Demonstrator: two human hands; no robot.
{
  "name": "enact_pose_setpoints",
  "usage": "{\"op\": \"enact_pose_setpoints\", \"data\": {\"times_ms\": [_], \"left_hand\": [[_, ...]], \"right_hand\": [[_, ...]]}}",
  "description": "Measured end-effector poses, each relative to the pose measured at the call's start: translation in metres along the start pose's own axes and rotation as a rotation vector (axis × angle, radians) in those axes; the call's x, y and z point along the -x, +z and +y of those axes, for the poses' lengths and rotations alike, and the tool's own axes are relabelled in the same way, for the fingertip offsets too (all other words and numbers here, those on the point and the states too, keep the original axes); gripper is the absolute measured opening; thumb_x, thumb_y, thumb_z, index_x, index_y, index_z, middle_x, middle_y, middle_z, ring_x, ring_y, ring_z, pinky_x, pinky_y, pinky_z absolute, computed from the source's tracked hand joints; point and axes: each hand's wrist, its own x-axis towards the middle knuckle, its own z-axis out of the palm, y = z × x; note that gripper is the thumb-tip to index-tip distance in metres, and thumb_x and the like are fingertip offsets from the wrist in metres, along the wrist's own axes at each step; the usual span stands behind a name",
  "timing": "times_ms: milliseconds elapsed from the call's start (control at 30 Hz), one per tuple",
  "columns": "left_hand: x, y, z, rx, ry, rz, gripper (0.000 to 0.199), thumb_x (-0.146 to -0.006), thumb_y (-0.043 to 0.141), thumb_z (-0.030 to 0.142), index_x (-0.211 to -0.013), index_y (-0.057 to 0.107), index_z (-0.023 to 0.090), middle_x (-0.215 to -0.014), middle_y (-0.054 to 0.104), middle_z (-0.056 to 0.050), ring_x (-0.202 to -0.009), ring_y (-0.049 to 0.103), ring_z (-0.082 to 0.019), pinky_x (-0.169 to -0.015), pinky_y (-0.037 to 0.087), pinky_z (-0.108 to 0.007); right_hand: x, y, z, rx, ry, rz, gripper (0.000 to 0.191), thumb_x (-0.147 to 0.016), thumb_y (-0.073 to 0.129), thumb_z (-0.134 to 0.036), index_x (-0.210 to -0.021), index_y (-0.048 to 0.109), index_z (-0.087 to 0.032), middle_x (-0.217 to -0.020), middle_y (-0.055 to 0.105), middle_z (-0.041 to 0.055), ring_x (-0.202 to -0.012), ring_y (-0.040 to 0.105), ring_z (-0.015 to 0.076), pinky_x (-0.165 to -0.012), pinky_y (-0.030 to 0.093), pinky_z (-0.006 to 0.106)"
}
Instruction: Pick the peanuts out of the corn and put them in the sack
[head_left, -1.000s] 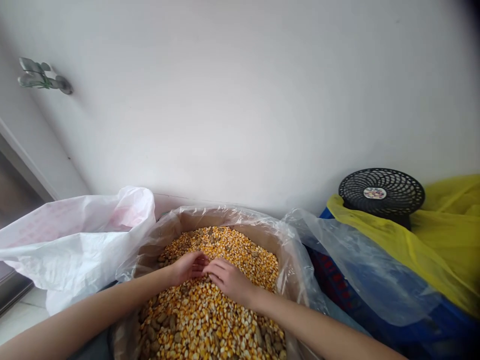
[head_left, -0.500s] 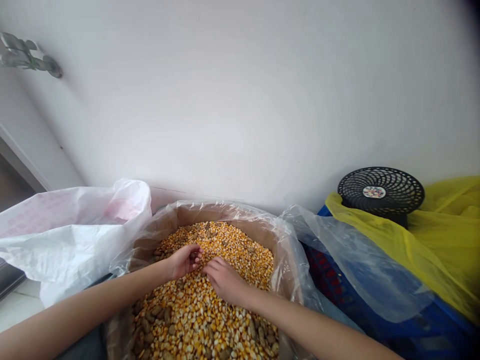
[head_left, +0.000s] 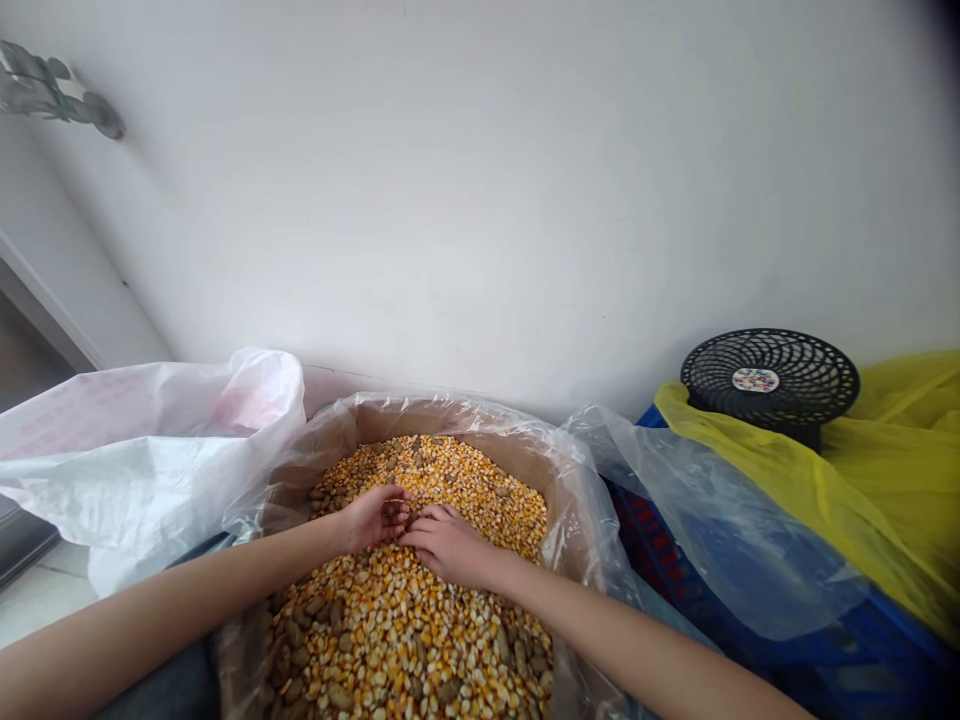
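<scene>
We see the L hand half closed, palm up, fingers curled in over something small & dark at the tips; can't make out what it is. The R hand is palm down, fingers loosely curved, tips touching or just beside the L fingers, heel resting on the dried corn kernels. Brown lumps lie mixed in w/ the corn, kind hard to tell. The corn fills a cardboard box w/ a clear plastic liner, hands about mid-box; near edge cut off by frame. By the box's L edge, a white woven sack. By its R edge, a blue crate, mostly under the liner, then a yellow plastic sheet & a black slotted disc. Its sticker is multicoloured, too small to read. Leafy sprig on the wall, top L corner, partly cut off.
</scene>
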Motion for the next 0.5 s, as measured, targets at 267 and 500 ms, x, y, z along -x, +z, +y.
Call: {"op": "enact_pose_setpoints", "data": {"times_ms": [267, 500], "left_hand": [[-0.003, -0.002, 0.0, -0.016, 0.006, 0.017, 0.009, -0.071, 0.044, 0.021, -0.071, 0.05, 0.014, -0.052, 0.049, 0.001, -0.049, 0.048, -0.009, -0.051, 0.04, -0.019], [0.001, 0.003, -0.004, -0.054, -0.083, -0.11, 0.012, -0.068, 0.051, 0.026, -0.07, 0.051, 0.014, -0.058, 0.053, -0.001, -0.055, 0.052, -0.01, -0.055, 0.042, -0.02]], "right_hand": [[-0.003, -0.005, -0.002, -0.133, 0.167, 0.246, 0.011, -0.075, 0.05, -0.023, -0.084, 0.056, -0.023, -0.084, 0.06, -0.0018, -0.085, 0.047, 0.0141, -0.079, 0.029, 0.032], [-0.004, -0.014, -0.008, -0.195, 0.142, 0.317, 0.012, -0.077, 0.047, -0.023, -0.088, 0.052, -0.022, -0.087, 0.058, -0.0012, -0.086, 0.047, 0.0129, -0.079, 0.03, 0.029]]}}
